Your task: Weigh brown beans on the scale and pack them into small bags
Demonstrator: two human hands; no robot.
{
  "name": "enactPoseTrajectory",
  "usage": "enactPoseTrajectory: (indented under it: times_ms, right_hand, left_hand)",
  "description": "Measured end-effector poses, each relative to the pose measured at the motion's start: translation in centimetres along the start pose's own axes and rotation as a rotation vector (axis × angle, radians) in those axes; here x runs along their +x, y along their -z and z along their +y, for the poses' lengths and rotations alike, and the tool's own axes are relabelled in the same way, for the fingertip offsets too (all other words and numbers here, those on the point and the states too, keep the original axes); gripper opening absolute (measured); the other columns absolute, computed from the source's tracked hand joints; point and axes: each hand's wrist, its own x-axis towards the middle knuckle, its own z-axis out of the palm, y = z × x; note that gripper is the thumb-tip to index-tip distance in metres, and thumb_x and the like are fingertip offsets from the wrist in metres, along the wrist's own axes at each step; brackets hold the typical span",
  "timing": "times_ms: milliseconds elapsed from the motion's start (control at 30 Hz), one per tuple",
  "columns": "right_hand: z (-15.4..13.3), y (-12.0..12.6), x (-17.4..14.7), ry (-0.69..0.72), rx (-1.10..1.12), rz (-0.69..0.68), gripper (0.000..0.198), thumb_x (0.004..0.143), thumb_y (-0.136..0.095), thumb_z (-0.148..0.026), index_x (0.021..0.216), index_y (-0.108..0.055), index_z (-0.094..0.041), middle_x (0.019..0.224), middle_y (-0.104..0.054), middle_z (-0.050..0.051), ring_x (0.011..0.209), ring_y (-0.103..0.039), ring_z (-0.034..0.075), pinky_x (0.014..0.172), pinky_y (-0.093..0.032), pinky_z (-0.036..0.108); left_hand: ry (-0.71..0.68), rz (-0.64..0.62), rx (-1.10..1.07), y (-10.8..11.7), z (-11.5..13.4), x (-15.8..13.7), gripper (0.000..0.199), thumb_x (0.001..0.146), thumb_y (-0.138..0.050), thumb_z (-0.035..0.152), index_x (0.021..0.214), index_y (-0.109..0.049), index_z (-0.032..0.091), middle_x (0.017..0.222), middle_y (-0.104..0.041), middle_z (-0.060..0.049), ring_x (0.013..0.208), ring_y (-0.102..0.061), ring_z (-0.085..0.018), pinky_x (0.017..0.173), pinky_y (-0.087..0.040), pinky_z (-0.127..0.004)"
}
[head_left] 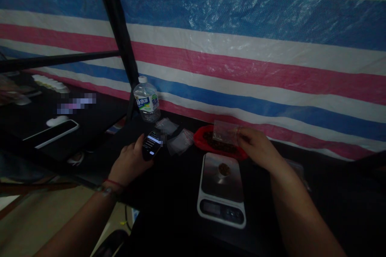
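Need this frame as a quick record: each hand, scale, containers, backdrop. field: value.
left_hand: left hand on smartphone, screen lit
right_hand: right hand pinching clear plastic bag, which overlaps the red container in view
scale: white digital scale, reading illegible
on_scale: small round brown item, possibly a filled cup
red_container: red container with dark bits, behind scale
spare_bags: flat clear bags, right of smartphone
bottle: clear plastic bottle, upright, white cap
backdrop: striped tarp, blue, white, pink-red
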Motion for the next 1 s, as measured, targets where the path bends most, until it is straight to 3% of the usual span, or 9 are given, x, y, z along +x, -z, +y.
enactPoseTrajectory:
  times_ms: [267,467,767,1000]
  right_hand:
    - [-0.4,0.2,0.0,0.003,0.046,-0.015,0.027,0.081,-0.046,-0.015,0.090,-0.071,-0.019,0.092,-0.072,0.007,0.084,-0.066,0.023,0.076,-0.051,0.034]
    - [-0.4,0.2,-0.1,-0.004,0.030,-0.020,0.026,0.084,-0.046,-0.015,0.092,-0.070,-0.020,0.095,-0.072,0.008,0.088,-0.066,0.023,0.079,-0.051,0.036]
    - [-0.6,0.2,-0.1,-0.006,0.021,-0.031,0.026,0.083,-0.046,-0.014,0.091,-0.070,-0.019,0.094,-0.072,0.009,0.090,-0.065,0.024,0.082,-0.050,0.038]
    - [-0.6,0.3,-0.1,0.004,0.016,-0.003,0.024,0.082,-0.047,-0.016,0.087,-0.070,-0.019,0.088,-0.072,0.008,0.083,-0.066,0.022,0.075,-0.050,0.034]
  left_hand:
    - [-0.002,0.187,0.075,1.3,1.4,-1.2,0.083,0.075,-0.061,0.038,0.147,-0.031,0.009,0.116,-0.059,-0.020,0.106,-0.058,-0.038,0.092,-0.046,-0.047]
    - [-0.040,0.313,0.019,1.9,1.7,-1.6,0.076,0.076,-0.061,0.034,0.145,-0.035,0.013,0.127,-0.052,-0.020,0.115,-0.051,-0.038,0.098,-0.043,-0.049]
    - [-0.044,0.367,-0.019,2.2,1.9,-1.7,0.068,0.077,-0.060,0.034,0.140,-0.040,0.014,0.131,-0.050,-0.018,0.118,-0.048,-0.037,0.102,-0.041,-0.049]
    - [-0.071,0.384,-0.030,2.3,1.6,-1.8,0.069,0.078,-0.060,0.035,0.140,-0.039,0.012,0.132,-0.049,-0.019,0.120,-0.047,-0.037,0.104,-0.039,-0.049]
